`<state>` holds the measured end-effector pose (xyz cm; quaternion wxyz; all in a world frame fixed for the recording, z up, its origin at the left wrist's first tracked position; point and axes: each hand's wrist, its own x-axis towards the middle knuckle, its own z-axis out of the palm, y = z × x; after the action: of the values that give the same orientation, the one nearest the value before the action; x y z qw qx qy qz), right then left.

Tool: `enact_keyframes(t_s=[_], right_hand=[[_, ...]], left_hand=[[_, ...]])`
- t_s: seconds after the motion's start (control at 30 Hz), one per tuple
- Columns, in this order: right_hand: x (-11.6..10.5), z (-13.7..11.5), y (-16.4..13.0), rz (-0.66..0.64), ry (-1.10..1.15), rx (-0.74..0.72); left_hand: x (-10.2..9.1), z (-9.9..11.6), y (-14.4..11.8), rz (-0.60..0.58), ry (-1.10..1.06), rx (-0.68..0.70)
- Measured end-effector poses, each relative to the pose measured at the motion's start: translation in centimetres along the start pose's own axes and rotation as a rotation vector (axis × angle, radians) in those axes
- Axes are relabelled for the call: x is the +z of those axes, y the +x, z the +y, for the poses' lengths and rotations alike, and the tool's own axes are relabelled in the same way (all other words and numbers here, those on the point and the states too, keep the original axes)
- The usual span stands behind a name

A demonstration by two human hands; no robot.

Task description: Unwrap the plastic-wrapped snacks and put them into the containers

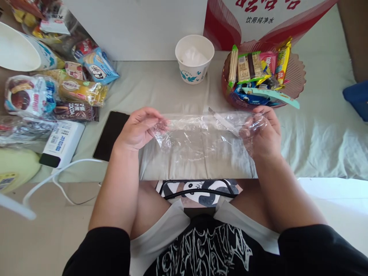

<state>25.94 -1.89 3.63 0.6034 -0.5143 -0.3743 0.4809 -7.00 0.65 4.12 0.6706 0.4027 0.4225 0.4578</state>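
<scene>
Clear plastic bag (198,140), crinkled and see-through, stretched flat above the pale cloth-covered table (161,88). Left hand (138,128) pinches one end with curled fingers; right hand (263,132) grips the other end, closed. Also shown: one paper cup (194,59), one red snack basket (296,76), one dark phone (110,134).
</scene>
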Motion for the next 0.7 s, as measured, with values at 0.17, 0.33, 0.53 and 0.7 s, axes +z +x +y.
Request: enact_keyframes(t_s=[0.17,0.33,0.53,0.7], right_hand=[[0.2,-0.2,-0.1,0.027,-0.013,0.020],[0.2,-0.2,0.0,0.043,0.015,-0.003],[-0.2,-0.2,-0.2,-0.008,0.030,-0.035],[-0.8,0.5,0.0,-0.022,0.013,-0.106]], left_hand=[[-0.2,0.0,-0.2,-0.044,-0.026,-0.014],[-0.5,0.3,-0.5,-0.135,-0.004,-0.077],[-0.9,0.2,-0.3,-0.027,-0.022,0.045],[-0.5,0.2,0.3,0.109,-0.012,0.014]])
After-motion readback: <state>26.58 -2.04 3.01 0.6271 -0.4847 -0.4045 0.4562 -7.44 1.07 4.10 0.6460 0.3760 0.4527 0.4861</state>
